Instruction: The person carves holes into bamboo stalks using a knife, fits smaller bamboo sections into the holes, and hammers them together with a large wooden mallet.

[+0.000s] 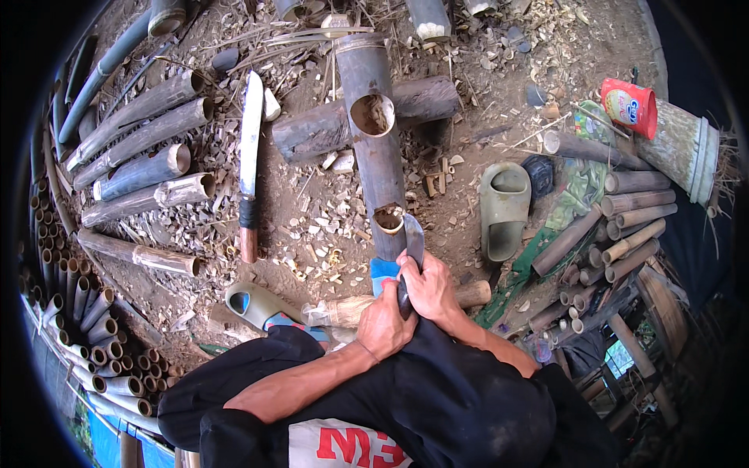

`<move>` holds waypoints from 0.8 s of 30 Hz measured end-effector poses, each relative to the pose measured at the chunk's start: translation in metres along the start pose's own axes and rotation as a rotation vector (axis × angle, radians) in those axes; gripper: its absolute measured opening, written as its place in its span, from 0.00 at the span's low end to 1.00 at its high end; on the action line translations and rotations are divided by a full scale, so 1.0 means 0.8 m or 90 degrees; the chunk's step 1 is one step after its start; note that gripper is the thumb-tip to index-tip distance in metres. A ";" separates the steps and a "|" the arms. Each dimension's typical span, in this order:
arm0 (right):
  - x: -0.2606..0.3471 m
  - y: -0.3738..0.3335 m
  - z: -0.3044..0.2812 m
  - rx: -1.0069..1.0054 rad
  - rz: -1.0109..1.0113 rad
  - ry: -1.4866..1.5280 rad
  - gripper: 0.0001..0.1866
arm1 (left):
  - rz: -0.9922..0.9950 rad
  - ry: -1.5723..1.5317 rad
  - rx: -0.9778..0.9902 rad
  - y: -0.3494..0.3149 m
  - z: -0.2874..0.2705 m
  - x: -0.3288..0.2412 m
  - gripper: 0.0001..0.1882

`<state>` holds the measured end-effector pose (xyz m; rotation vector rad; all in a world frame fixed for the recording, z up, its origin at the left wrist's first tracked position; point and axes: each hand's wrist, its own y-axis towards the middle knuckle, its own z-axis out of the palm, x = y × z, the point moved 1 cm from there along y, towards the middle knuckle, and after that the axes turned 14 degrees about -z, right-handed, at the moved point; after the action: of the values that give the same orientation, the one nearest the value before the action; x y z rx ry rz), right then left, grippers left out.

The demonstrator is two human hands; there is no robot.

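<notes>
A thick bamboo tube (377,179) with two cut openings lies lengthwise in front of me, its far part resting across a dark log (312,130). Wrapped round the dark handle of a knife, my left hand (385,321) is closed close to my lap. My right hand (429,287) is closed just ahead of it, around the front of the handle near the blade. The short curved blade of the knife (415,240) points away from me, at the right edge of the nearer opening. Whether the edge touches the bamboo, I cannot tell.
A machete (250,148) lies on the chip-strewn ground to the left, near several bamboo tubes (144,168). An olive clog (503,210) stands to the right. Beyond it are a red packet (629,108), a pale bucket (679,144) and a pile of bamboo pieces (636,201).
</notes>
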<state>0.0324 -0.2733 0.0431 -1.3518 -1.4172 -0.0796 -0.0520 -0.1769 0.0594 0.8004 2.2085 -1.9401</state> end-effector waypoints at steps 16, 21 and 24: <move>0.001 0.014 0.035 0.232 0.268 0.891 0.16 | 0.164 0.633 0.152 0.029 -0.207 -0.050 0.14; -0.004 0.005 0.009 0.179 0.147 0.431 0.13 | 0.120 0.388 0.085 0.014 -0.120 0.014 0.24; 0.001 -0.011 -0.005 0.150 0.093 0.417 0.12 | 0.240 0.333 -0.050 0.004 -0.087 0.019 0.26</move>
<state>0.0289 -0.2782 0.0503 -1.0895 -0.7486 -0.2287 -0.0448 -0.1056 0.0633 1.7254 2.1357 -1.5803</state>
